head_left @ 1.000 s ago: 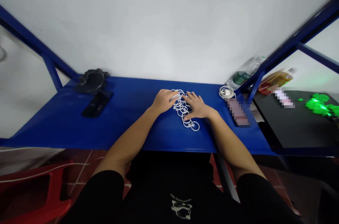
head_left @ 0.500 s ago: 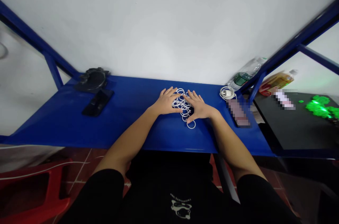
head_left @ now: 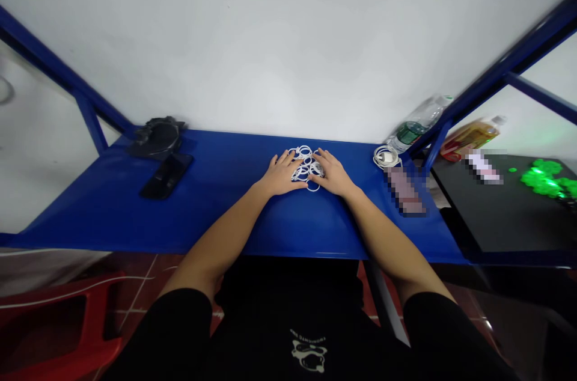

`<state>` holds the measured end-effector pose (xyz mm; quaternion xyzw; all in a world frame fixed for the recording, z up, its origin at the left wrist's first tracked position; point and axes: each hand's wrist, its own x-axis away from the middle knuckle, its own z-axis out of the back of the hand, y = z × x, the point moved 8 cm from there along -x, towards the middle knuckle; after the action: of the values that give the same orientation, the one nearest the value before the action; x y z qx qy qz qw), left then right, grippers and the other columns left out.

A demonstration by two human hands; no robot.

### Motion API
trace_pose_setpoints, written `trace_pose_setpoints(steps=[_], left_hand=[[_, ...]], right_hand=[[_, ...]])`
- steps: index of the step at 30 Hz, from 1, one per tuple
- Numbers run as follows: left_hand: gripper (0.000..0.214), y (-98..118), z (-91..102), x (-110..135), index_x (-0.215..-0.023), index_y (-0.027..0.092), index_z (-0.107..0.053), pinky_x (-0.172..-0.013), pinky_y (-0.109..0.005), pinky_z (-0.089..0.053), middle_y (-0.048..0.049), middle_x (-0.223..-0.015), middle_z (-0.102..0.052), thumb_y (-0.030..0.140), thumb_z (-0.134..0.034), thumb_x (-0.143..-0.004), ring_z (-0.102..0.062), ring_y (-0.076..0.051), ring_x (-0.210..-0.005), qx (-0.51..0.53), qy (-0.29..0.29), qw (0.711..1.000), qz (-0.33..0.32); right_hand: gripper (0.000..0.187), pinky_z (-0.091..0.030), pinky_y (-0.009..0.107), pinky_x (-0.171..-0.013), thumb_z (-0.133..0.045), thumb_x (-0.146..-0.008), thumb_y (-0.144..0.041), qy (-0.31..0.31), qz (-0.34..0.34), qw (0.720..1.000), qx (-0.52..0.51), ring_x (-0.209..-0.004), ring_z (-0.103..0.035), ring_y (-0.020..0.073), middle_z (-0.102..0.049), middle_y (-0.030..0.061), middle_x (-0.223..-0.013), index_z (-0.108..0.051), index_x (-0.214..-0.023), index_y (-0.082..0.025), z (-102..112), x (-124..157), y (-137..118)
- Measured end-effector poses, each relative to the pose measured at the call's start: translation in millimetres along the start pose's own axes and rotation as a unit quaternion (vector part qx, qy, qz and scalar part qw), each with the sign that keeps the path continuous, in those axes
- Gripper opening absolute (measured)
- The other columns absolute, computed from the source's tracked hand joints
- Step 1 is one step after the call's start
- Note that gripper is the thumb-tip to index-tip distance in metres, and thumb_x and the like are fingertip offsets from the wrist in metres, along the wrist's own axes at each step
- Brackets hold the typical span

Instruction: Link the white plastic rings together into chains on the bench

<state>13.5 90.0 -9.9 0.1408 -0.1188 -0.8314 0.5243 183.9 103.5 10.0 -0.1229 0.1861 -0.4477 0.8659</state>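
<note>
While on table [head_left: 216,213], white rings [head_left: 306,168] btwn L grip [head_left: 282,175], R grip [head_left: 332,175].

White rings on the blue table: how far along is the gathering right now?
Done: the white rings sit bunched in one tight cluster on the blue table. In hand: the left hand and right hand lie flat, cupping the cluster from both sides. Left: nothing is lifted; a ring at the near edge pokes out.
</note>
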Motion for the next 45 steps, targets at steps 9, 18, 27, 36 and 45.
trace_pose_setpoints(steps=[9, 18, 27, 36, 45], left_hand=[[0.091, -8, 1.9, -2, -0.16, 0.027, -0.044, -0.128, -0.069, -0.016, -0.0166, -0.175, -0.023, 0.073, -0.069, -0.086, -0.017, -0.045, -0.162, -0.007, 0.019, 0.999, 0.036], [0.086, -14, 8.4, -5, -0.163, 0.023, -0.038, -0.128, -0.066, -0.019, -0.0195, -0.173, -0.028, 0.064, -0.067, -0.093, -0.021, -0.042, -0.162, 0.01, 0.069, 0.996, 0.051], [0.076, -46, 20.2, -3, -0.149, 0.024, -0.056, -0.122, -0.072, -0.024, -0.0214, -0.162, -0.048, 0.064, -0.074, -0.087, -0.034, -0.046, -0.154, 0.007, 0.177, 0.975, 0.134], [0.07, -63, 38.6, 0, -0.134, 0.022, -0.067, -0.117, -0.059, -0.038, -0.0194, -0.149, -0.06, 0.068, -0.077, -0.082, -0.05, -0.043, -0.141, 0.003, 0.21, 0.968, 0.135], [0.04, -83, 66.4, 15, -0.075, 0.023, -0.068, -0.068, -0.033, -0.041, -0.0047, -0.073, -0.069, 0.058, -0.063, -0.094, -0.061, -0.022, -0.073, 0.074, 0.136, 0.964, 0.215]], right_hand=[[0.073, -0.029, 0.063, -0.127, -0.057, -0.099, -0.054, 0.049, -0.079, 0.995, 0.021, -0.159, -0.029, 0.0399, -0.036, 0.0173, -0.17, -0.045, -0.161, -0.016, 6, -3, 33], [0.105, -0.015, 0.075, -0.125, -0.066, -0.085, -0.078, -0.004, -0.066, 0.998, 0.023, -0.163, -0.01, 0.0457, -0.014, 0.0158, -0.177, -0.027, -0.169, -0.027, -6, 0, 21], [0.093, -0.012, 0.075, -0.125, -0.062, -0.092, -0.071, -0.007, -0.082, 0.996, 0.03, -0.163, -0.008, 0.0457, -0.013, 0.0141, -0.178, -0.031, -0.168, -0.028, -8, -1, 27], [0.094, -0.015, 0.077, -0.123, -0.069, -0.087, -0.066, 0.032, -0.128, 0.991, 0.035, -0.162, -0.01, 0.0467, -0.017, 0.015, -0.177, -0.035, -0.166, -0.027, 3, 0, 37], [0.052, -0.058, 0.046, -0.092, -0.07, -0.092, -0.053, 0.171, -0.078, 0.982, -0.006, -0.11, -0.068, 0.0319, -0.069, 0.014, -0.126, -0.07, -0.134, -0.022, 47, 8, 17]])
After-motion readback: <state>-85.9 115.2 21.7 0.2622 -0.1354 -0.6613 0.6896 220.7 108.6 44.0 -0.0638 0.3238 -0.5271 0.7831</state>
